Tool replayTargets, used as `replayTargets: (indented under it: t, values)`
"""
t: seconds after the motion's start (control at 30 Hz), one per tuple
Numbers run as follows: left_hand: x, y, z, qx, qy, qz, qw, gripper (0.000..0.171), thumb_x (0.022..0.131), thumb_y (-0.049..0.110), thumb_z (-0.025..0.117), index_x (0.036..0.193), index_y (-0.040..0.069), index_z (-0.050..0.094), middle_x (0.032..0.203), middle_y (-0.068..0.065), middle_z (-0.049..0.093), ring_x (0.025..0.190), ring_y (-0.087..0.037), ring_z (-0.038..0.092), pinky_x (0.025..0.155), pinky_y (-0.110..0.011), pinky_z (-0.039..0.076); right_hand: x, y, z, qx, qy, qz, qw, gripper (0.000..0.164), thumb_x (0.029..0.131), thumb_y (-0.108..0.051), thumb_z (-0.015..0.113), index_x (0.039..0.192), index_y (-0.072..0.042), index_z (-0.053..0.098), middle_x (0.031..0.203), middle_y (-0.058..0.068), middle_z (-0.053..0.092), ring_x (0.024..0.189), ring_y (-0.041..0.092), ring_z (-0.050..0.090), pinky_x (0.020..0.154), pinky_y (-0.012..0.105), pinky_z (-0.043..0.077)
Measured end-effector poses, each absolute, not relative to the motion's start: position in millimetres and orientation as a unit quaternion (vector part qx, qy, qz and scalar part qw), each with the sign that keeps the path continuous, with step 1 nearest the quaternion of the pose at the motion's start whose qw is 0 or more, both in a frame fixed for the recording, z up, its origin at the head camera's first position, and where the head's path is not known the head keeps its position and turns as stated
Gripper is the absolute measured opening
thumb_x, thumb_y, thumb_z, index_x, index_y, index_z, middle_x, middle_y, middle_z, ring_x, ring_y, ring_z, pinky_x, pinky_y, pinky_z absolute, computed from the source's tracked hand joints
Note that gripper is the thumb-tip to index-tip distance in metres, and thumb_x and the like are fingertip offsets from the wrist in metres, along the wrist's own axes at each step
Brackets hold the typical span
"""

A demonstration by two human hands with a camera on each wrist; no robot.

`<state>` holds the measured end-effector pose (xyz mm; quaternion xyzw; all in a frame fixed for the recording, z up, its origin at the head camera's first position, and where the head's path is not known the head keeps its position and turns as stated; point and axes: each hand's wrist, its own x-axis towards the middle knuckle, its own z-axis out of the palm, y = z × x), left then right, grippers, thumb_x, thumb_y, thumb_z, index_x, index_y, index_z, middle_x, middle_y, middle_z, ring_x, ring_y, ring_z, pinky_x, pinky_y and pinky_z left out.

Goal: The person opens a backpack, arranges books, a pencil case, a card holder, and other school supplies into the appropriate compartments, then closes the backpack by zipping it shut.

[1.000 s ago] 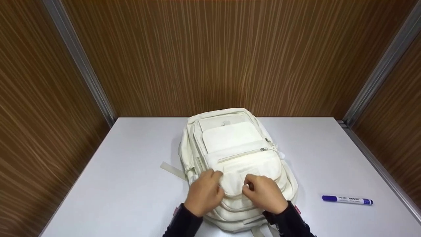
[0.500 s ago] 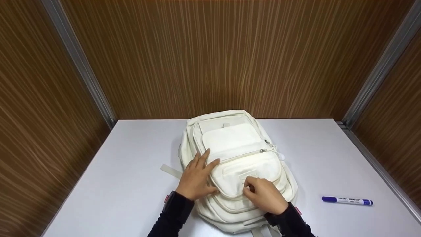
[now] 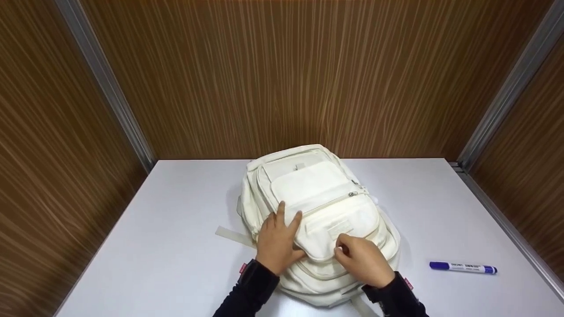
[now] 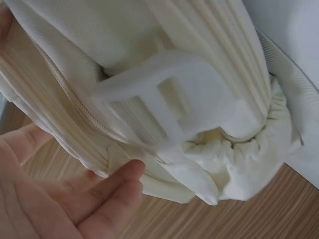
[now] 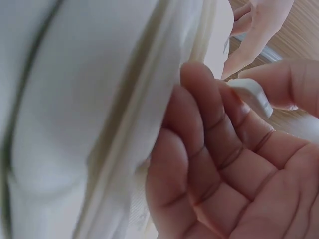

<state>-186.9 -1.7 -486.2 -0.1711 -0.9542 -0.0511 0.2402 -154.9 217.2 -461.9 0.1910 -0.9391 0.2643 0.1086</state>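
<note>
A cream backpack (image 3: pixel 308 189) lies front-up on the white table, tilted a little. My left hand (image 3: pixel 277 244) rests on its left side with fingers spread; in the left wrist view those fingers (image 4: pixel 107 199) touch the bag's edge near a white plastic buckle (image 4: pixel 169 99). Over the lower front pocket, my right hand (image 3: pixel 365 259) has its fingers curled. Between thumb and forefinger it pinches a small white curved tab (image 5: pixel 251 94), whose exact kind and attachment I cannot tell. The other fingertips (image 5: pixel 167 164) lie close against the fabric.
To the right of the bag lies a blue-capped marker (image 3: pixel 462 267) on the table (image 3: pixel 176 264). A loose strap (image 3: pixel 233 236) sticks out on the bag's left. Wood-grain panels (image 3: pixel 282 79) stand behind and at both sides.
My left hand has opened from a curled pose and spread over the bag's left side, shifting slightly right lately. The right hand has moved slightly right, still pinching. The backpack has turned a little.
</note>
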Motion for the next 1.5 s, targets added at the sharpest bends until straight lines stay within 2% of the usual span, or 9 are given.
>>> replayTargets:
  t: [0.3, 0.53, 0.73, 0.83, 0.93, 1.07, 1.2, 1.37, 1.5]
  values:
    - [-185, 25, -487, -0.102, -0.960, 0.030, 0.259, 0.103, 0.054, 0.075, 0.077, 0.141, 0.026, 0.051, 0.146, -0.024, 0.043, 0.119, -0.042, 0.054, 0.104, -0.049, 0.043, -142, 214, -459, 0.167, -0.953, 0.213, 0.137, 0.027, 0.078, -0.013, 0.066, 0.062, -0.023, 0.046, 0.052, -0.016, 0.034, 0.049, 0.002, 0.032, 0.049, 0.021, 0.026]
    - [-185, 36, -483, -0.079, -0.969, 0.027, 0.233, 0.100, 0.059, 0.078, 0.071, 0.143, 0.029, 0.048, 0.148, -0.023, 0.042, 0.125, -0.044, 0.051, 0.107, -0.053, 0.041, -137, 197, -464, 0.223, -0.936, 0.237, 0.135, 0.018, 0.079, -0.012, 0.066, 0.067, -0.020, 0.055, 0.053, -0.018, 0.037, 0.048, -0.001, 0.032, 0.047, 0.019, 0.027]
    - [-185, 24, -476, -0.095, -0.978, -0.022, 0.187, 0.101, 0.061, 0.077, 0.071, 0.148, 0.034, 0.041, 0.155, -0.016, 0.037, 0.137, -0.048, 0.038, 0.113, -0.056, 0.034, -144, 202, -468, 0.189, -0.940, 0.249, 0.140, 0.016, 0.079, -0.012, 0.068, 0.069, -0.022, 0.059, 0.059, -0.016, 0.042, 0.053, 0.000, 0.036, 0.050, 0.019, 0.031]
    - [-189, 10, -469, -0.121, -0.979, -0.057, 0.154, 0.110, 0.060, 0.074, 0.074, 0.152, 0.031, 0.033, 0.158, -0.016, 0.030, 0.144, -0.048, 0.025, 0.116, -0.057, 0.028, -146, 209, -468, 0.154, -0.941, 0.237, 0.186, 0.015, 0.077, -0.009, 0.069, 0.070, -0.019, 0.060, 0.068, -0.009, 0.049, 0.063, 0.007, 0.043, 0.056, 0.023, 0.037]
    - [-199, -7, -464, -0.146, -0.978, -0.083, 0.125, 0.117, 0.061, 0.070, 0.076, 0.156, 0.026, 0.025, 0.162, -0.016, 0.022, 0.148, -0.047, 0.014, 0.120, -0.055, 0.022, -147, 213, -469, 0.123, -0.938, 0.215, 0.244, 0.013, 0.077, -0.006, 0.070, 0.072, -0.013, 0.061, 0.085, 0.005, 0.058, 0.074, 0.020, 0.053, 0.059, 0.033, 0.045]
    - [-215, -23, -465, -0.168, -0.974, -0.108, 0.108, 0.113, 0.067, 0.066, 0.075, 0.157, 0.023, 0.022, 0.164, -0.014, 0.017, 0.150, -0.045, 0.010, 0.121, -0.055, 0.019, -147, 216, -475, 0.117, -0.935, 0.189, 0.278, 0.013, 0.081, -0.006, 0.068, 0.074, -0.008, 0.057, 0.106, 0.023, 0.063, 0.081, 0.037, 0.063, 0.060, 0.049, 0.052]
    - [-223, -31, -469, -0.179, -0.970, -0.122, 0.112, 0.103, 0.072, 0.063, 0.072, 0.155, 0.024, 0.026, 0.162, -0.012, 0.023, 0.150, -0.042, 0.013, 0.121, -0.055, 0.019, -150, 217, -481, 0.133, -0.937, 0.196, 0.258, 0.018, 0.085, -0.006, 0.066, 0.074, -0.008, 0.052, 0.112, 0.028, 0.064, 0.091, 0.043, 0.067, 0.068, 0.054, 0.056]
    - [-222, -31, -473, -0.178, -0.967, -0.124, 0.131, 0.094, 0.075, 0.064, 0.069, 0.153, 0.026, 0.033, 0.158, -0.013, 0.031, 0.150, -0.040, 0.019, 0.122, -0.053, 0.017, -158, 221, -487, 0.149, -0.940, 0.222, 0.211, 0.018, 0.090, -0.007, 0.063, 0.078, -0.009, 0.051, 0.120, 0.032, 0.062, 0.112, 0.047, 0.062, 0.082, 0.056, 0.055]
    - [-218, -27, -476, -0.167, -0.967, -0.109, 0.160, 0.092, 0.074, 0.068, 0.067, 0.150, 0.026, 0.038, 0.155, -0.014, 0.037, 0.149, -0.040, 0.022, 0.122, -0.052, 0.018, -165, 226, -491, 0.152, -0.943, 0.227, 0.188, 0.015, 0.091, -0.007, 0.062, 0.081, -0.010, 0.052, 0.126, 0.033, 0.058, 0.116, 0.048, 0.059, 0.086, 0.056, 0.054]
